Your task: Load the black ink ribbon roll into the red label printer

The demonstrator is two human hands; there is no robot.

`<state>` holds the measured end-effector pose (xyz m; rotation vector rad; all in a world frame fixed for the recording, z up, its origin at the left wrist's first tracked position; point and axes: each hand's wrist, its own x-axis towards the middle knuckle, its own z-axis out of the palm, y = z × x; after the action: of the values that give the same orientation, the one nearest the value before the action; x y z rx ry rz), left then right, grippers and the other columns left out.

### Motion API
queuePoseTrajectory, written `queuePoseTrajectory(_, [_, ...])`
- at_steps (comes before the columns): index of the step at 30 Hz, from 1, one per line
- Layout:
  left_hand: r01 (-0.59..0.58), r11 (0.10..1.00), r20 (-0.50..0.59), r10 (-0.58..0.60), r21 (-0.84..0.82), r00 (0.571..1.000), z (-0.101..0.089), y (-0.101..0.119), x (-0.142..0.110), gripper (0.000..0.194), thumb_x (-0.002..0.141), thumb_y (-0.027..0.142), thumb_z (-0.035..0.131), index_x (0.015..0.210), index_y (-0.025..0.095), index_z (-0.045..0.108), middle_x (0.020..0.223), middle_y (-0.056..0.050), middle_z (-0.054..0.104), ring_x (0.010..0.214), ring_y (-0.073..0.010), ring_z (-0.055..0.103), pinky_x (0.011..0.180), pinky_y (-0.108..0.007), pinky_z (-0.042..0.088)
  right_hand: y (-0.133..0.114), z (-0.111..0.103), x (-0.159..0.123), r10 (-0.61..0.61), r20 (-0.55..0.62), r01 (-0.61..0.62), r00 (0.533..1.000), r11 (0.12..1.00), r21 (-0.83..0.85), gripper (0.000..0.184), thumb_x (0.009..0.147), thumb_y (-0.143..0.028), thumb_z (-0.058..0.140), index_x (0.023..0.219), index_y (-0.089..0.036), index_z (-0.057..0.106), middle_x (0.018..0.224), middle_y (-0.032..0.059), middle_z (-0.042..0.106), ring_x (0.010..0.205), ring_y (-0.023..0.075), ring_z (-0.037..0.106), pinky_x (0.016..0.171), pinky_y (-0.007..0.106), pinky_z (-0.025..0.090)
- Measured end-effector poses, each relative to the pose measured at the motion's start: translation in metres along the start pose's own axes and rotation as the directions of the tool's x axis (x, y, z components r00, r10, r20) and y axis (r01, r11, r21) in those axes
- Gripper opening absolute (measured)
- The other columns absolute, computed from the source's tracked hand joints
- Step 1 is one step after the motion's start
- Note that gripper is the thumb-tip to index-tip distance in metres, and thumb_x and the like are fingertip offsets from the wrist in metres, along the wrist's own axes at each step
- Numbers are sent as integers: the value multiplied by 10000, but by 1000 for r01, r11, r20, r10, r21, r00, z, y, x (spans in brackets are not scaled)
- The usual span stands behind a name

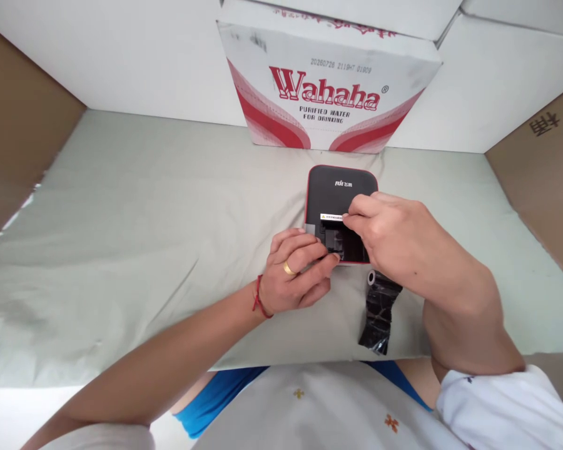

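Note:
A small black label printer [342, 190] with a red edge lies flat on the cloth, its front compartment dark and glossy. Across it runs a white label strip [329, 217] with a yellow warning mark. My right hand [389, 231] pinches thumb and finger at the strip's right end, covering that side of the printer. Curled fingers of my left hand [300, 269] press on the printer's lower left corner, with the index fingertip at the front edge of the compartment. Just below my right hand lies a roll of black film [379, 309], partly unrolled, its white core showing.
A white and red Wahaha water carton [328, 94] stands behind the printer, against white boxes [136, 56]. Brown cardboard walls the left side [19, 125] and the right side [544, 181]. A pale green cloth [136, 231] covers the table, whose front edge is close to my body.

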<state>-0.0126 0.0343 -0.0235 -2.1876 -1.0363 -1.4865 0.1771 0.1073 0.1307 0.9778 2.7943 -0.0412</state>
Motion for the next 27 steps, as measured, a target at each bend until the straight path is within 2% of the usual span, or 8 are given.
queuePoseTrajectory(2, [41, 998, -3, -42, -47, 999, -2, -4, 0, 308, 987, 203, 664, 1277, 296, 707, 1033, -34, 763, 1003, -237, 738, 957, -451, 633, 4, -1, 1, 0, 7, 0, 1000, 999, 33, 401, 1080, -10, 443, 1006, -156, 809, 1055, 100, 736, 902, 245, 601, 740, 391, 418])
queuePoseTrajectory(5, [242, 958, -19, -248, -156, 969, -6, -16, -3, 341, 1054, 285, 644, 1393, 297, 666, 1166, -80, 737, 1111, -265, 714, 960, -466, 625, 10, 2, 0, -20, -15, 21, 1000, 998, 61, 374, 1082, -28, 458, 1024, -158, 804, 1070, 95, 736, 882, 238, 601, 762, 394, 438])
queuePoseTrajectory(8, [467, 829, 41, -479, -308, 877, -4, -32, -11, 282, 1110, 365, 629, 1377, 291, 681, 1163, -71, 721, 1118, -259, 696, 1003, -465, 594, 10, 9, -9, -106, -97, 113, 990, 992, 65, 348, 1093, -60, 461, 1084, -145, 798, 1153, 134, 737, 899, 241, 600, 758, 385, 464])
queuePoseTrajectory(11, [580, 635, 150, -599, -510, 787, 5, -46, -18, 340, 1095, 501, 687, 1361, 289, 688, 1149, -52, 708, 1071, -233, 701, 1001, -425, 593, 2, 14, -24, -183, -142, 196, 973, 977, 87, 347, 1119, -118, 488, 1315, -148, 773, 1305, 169, 716, 998, 268, 619, 736, 383, 493])
queuePoseTrajectory(14, [610, 458, 255, -624, -646, 739, 13, -51, -21, 459, 1041, 601, 757, 1389, 310, 685, 1181, -47, 685, 1104, -226, 673, 1019, -403, 590, -6, 15, -38, -215, -95, 223, 972, 971, 83, 387, 1148, -166, 488, 1452, -146, 728, 1281, 165, 708, 1012, 284, 622, 742, 406, 513])
queuePoseTrajectory(19, [633, 260, 368, -631, -729, 683, 18, -54, -23, 594, 957, 610, 860, 1462, 385, 643, 1300, -35, 629, 1191, -219, 629, 1067, -385, 573, -8, 11, -46, -305, -85, 312, 948, 948, 71, 432, 1108, -146, 553, 1516, -121, 692, 1221, 152, 736, 1000, 288, 606, 825, 429, 533])
queuePoseTrajectory(24, [695, 153, 441, -673, -703, 594, 22, -55, -25, 772, 845, 676, 923, 1497, 414, 601, 1523, -50, 575, 1471, -307, 552, 1242, -485, 511, -3, 18, -45, -329, -91, 333, 940, 943, 29, 450, 1076, -121, 568, 1512, -128, 679, 1277, 147, 734, 1068, 296, 619, 837, 432, 508])
queuePoseTrajectory(27, [711, 144, 446, -689, -688, 571, 24, -52, -24, 812, 832, 723, 900, 1514, 435, 566, 1690, -31, 486, 1674, -355, 395, 1392, -567, 379, 1, 28, -45, -367, -165, 369, 915, 929, -19, 489, 1076, -154, 557, 1557, -121, 640, 1181, 125, 729, 950, 263, 613, 735, 396, 436])
